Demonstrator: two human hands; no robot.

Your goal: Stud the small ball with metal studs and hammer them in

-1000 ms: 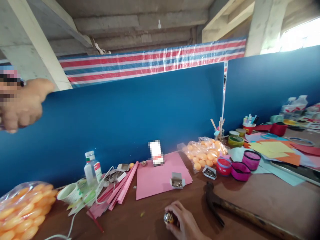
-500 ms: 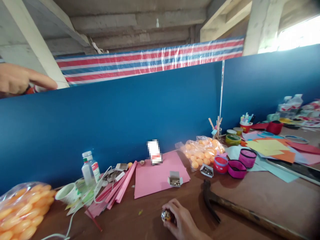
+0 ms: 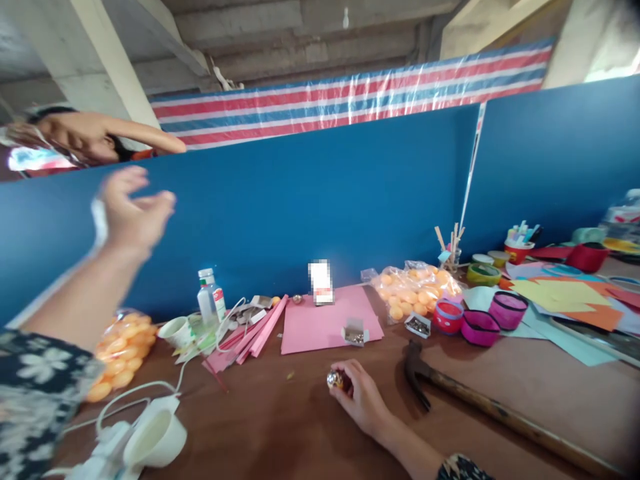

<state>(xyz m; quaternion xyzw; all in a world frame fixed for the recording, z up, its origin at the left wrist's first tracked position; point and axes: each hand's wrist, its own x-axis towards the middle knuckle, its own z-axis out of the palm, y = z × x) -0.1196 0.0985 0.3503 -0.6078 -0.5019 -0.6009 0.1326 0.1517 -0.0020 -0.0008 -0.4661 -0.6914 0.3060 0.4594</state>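
My right hand (image 3: 364, 397) rests low over the brown table, its fingers closed round a small shiny ball (image 3: 335, 380) with silvery, orange and dark patches. Raised at the left, in front of the blue partition, is my left hand (image 3: 136, 212); it is slightly blurred, with thumb and fingers apart and nothing seen between them. A claw hammer (image 3: 470, 393) lies to the right of my right hand. Beyond the ball, pink paper sheets (image 3: 310, 327) carry an opened small box of metal bits (image 3: 355, 335); a second box of tacks (image 3: 418, 325) stands beside them.
Bags of orange balls (image 3: 130, 343) stand left and back right. A power strip (image 3: 107, 447), white cup (image 3: 157, 440) and cable lie front left. Tape rolls (image 3: 480, 327) and coloured paper (image 3: 555, 293) fill the right. Over the blue partition (image 3: 300, 200) shows another person's arm (image 3: 135, 130).
My left hand has come into view, raised at the left. The view has shifted left and down, showing the power strip and cup. My right hand still holds the ball.
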